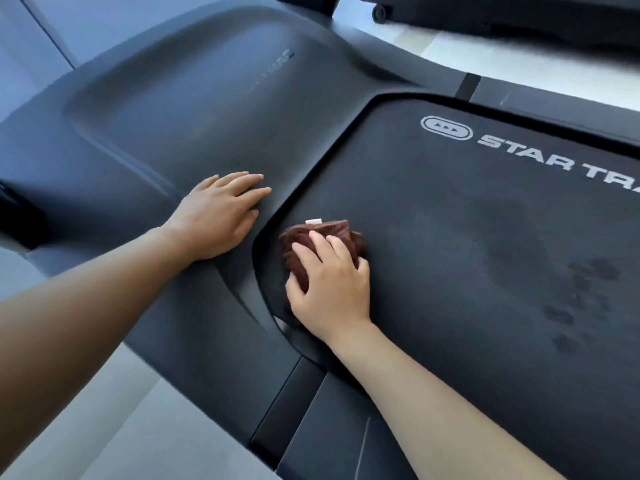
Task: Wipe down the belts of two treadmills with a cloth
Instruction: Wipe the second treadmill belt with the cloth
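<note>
Fingers (pixel 304 256) of my right hand (pixel 332 289) are curled down over a bunched brown cloth (pixel 348 233), thumb tucked against its near side, so I grip it and press it onto the belt (pixel 467 265) at once. The cloth sits at the corner of the belt nearest the motor cover (pixel 180 109), just beside the curved edge where the belt runs under that cover, and a small white tag (pixel 313 221) pokes out at its far end. My left hand (pixel 216 218) lies flat on the cover, its fingers straight and slightly spread, holding nothing; I judge it is there to brace me as I lean in. Farther out on the belt are white brand lettering (pixel 519 150) and, to the right, darker blotches (pixel 581 292) that could be damp marks or smudges; I cannot tell which. A second treadmill (pixel 502 19) shows at the top edge, across a strip of pale floor (pixel 433 46). I take this as the wiping of the first belt, with the corner in hand and most of the surface to the right not yet covered. The next move, as I see it, calls for firm downward pressure and a long sweep rightward across the belt toward those blotches, with the cloth bunched under my palm so it does not roll out.
</note>
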Demonstrator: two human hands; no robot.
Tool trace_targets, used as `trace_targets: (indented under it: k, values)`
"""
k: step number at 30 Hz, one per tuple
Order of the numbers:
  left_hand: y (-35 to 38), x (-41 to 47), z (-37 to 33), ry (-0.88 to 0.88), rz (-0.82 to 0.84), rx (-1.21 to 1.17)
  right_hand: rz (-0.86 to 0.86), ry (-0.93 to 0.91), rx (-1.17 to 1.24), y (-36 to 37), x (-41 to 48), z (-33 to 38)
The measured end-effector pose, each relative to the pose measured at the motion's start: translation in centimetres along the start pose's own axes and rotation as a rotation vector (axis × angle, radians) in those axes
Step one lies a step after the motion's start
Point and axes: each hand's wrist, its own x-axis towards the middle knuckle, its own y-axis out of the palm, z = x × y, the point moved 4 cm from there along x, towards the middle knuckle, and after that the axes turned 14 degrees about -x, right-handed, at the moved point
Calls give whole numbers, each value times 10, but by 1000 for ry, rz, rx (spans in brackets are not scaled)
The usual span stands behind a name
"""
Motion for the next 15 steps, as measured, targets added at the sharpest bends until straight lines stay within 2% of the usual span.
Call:
trace_targets:
  k: [4,10,15]
  values:
    - [22,19,-47,77,19,-77,-1,169,-26,-12,-8,-52]
    - [66,48,-111,111,38,-290,-7,448,-111,-42,-25,-178]
    - [98,79,-148,33,36,-360,-29,383,-112,-53,-51,-188]
